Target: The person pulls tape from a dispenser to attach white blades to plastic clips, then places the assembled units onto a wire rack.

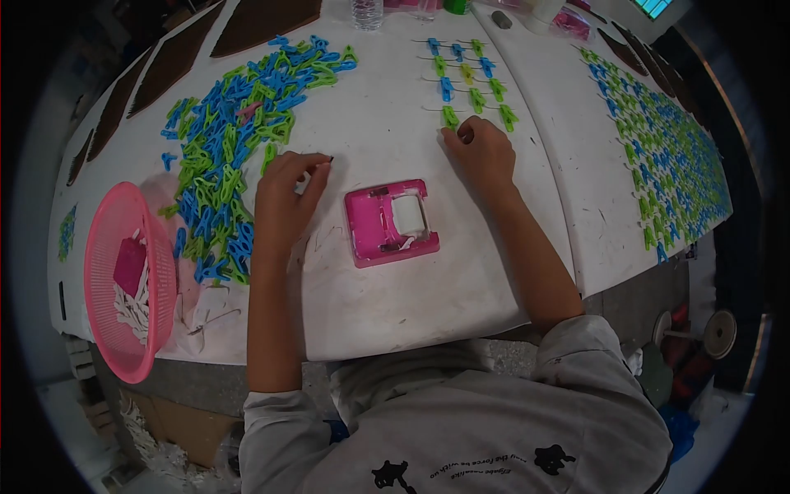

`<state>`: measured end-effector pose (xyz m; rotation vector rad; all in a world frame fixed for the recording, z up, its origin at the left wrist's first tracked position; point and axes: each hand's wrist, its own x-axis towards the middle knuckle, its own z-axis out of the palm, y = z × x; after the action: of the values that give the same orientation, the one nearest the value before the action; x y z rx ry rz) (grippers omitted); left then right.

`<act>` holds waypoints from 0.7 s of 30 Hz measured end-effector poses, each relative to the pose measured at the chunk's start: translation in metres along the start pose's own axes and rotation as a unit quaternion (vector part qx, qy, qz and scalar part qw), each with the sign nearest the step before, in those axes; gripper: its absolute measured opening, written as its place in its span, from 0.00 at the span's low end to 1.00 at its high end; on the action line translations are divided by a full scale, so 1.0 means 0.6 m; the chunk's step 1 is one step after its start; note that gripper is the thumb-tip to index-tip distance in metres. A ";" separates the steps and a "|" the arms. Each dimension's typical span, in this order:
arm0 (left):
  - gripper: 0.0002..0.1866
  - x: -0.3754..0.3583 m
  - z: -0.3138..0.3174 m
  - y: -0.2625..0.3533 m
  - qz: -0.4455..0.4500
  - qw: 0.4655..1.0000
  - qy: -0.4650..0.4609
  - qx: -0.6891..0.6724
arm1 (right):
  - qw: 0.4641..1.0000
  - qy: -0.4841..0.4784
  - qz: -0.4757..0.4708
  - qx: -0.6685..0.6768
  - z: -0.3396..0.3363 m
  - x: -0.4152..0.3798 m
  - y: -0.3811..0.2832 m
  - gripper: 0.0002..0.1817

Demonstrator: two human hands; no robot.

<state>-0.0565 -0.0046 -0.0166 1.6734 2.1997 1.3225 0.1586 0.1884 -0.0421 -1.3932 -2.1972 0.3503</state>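
My left hand (pixel 290 191) is beside the big pile of blue and green plastic clothespins (pixel 234 132), its thumb and forefinger brought together. A tiny dark bit shows at the fingertips, too small to name. My right hand (pixel 484 152) is curled in a pinch just below a green clothespin (pixel 448 116), the nearest of several clothespins with thin wires laid out in rows. Whatever its fingertips hold is hidden. Between my forearms sits a pink dispenser (pixel 369 224) with a white roll (pixel 407 216) in it.
A pink basket (pixel 99 272) holding white strips and a magenta block stands at the left table edge. On the right table lie many wired clothespins (pixel 662 156) in dense rows. A clear bottle (pixel 367 15) stands at the back, near dark brown sheets (pixel 263 25).
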 end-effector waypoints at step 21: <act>0.17 -0.016 -0.084 -0.070 -0.032 0.970 -0.071 0.230 | 0.993 -0.038 -0.104 0.044 -0.066 -0.027 -0.006 0.17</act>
<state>-0.1107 -0.0429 -0.0170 1.7399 2.5821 0.6818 0.1831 0.1699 -0.0118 -1.1087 -2.3334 0.4253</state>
